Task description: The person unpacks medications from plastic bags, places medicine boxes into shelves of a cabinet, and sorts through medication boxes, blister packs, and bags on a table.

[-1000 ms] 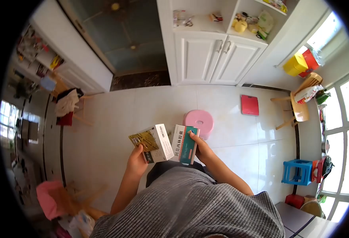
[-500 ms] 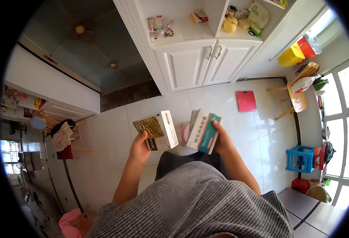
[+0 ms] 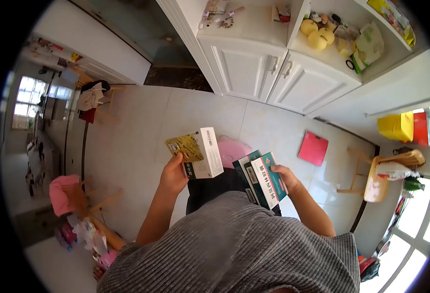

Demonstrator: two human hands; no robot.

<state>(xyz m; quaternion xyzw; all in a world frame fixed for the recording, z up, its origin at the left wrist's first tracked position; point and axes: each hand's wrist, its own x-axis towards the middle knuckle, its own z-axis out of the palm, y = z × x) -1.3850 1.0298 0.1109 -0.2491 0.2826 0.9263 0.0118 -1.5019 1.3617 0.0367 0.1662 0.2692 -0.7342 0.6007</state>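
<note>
My left hand (image 3: 175,175) is closed around a white box (image 3: 210,152) and a gold packet (image 3: 186,148) that lies against it, thumb on top. In my right hand (image 3: 286,179) are a white and teal box (image 3: 268,179) with dark lettering and a dark green and white box (image 3: 246,168) fanned out beside it. The thumb rests on the teal edge, and the other fingers are hidden beneath. The two sets of boxes are held apart in front of my body.
A pink stool (image 3: 232,150) stands on the floor beyond the boxes. Ahead are white cabinets (image 3: 244,66) with items on open shelves. A red flat square (image 3: 313,148) lies on the floor at the right, near a wooden chair (image 3: 377,183). Another chair (image 3: 81,195) is at the left.
The view has turned and moved closer to the cabinets. The boxes in my right hand have tilted and spread, showing more of the dark green one. Both hands keep their hold.
</note>
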